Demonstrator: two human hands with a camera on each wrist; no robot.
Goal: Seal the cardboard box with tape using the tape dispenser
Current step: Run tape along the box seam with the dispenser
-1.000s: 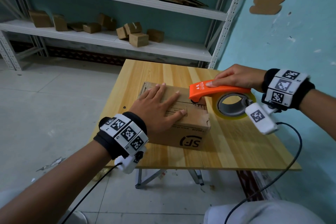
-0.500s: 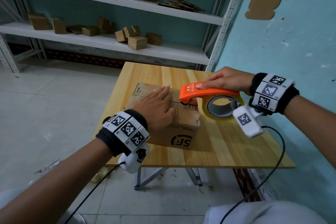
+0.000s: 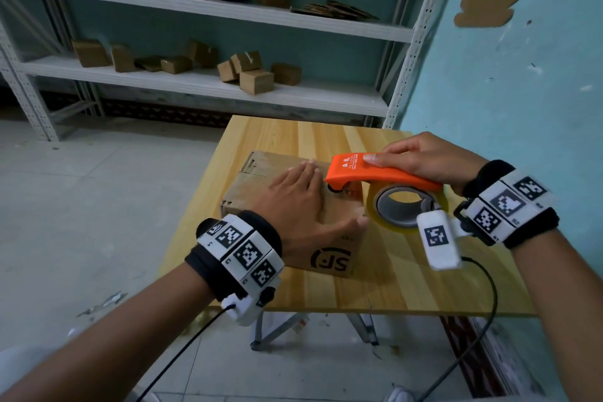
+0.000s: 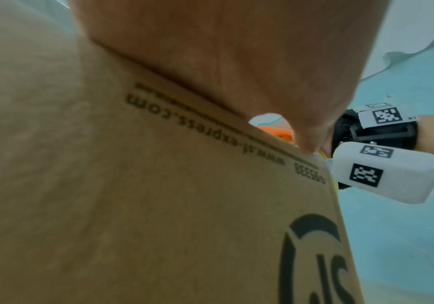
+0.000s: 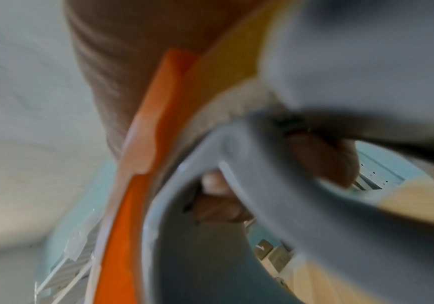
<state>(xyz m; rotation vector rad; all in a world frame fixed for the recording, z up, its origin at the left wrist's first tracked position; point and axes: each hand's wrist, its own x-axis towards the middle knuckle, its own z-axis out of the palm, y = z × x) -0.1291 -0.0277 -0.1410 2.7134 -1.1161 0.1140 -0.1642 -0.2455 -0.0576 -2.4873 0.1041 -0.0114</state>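
Note:
A brown cardboard box (image 3: 257,173) with an SF logo lies on the wooden table (image 3: 408,277). My left hand (image 3: 303,202) presses flat on the box top, fingers straight, thumb along the near right edge. My right hand (image 3: 421,158) grips the orange tape dispenser (image 3: 378,174), index finger laid along its top. The dispenser's front end rests on the box top beside my left fingers, and its yellowish tape roll (image 3: 404,206) hangs off the box's right side. The left wrist view shows the box side (image 4: 159,205) under my palm. In the blurred right wrist view the orange frame (image 5: 143,164) and grey hub fill the picture.
White metal shelving (image 3: 202,88) with several small cardboard boxes stands behind the table. A teal wall (image 3: 522,91) runs close along the table's right side. Grey tiled floor (image 3: 81,206) lies to the left. Cables trail from both wrist cameras.
The dispenser has moved left onto the box top, closer to my left fingers. My left hand has stayed flat on the box. The head view has shifted.

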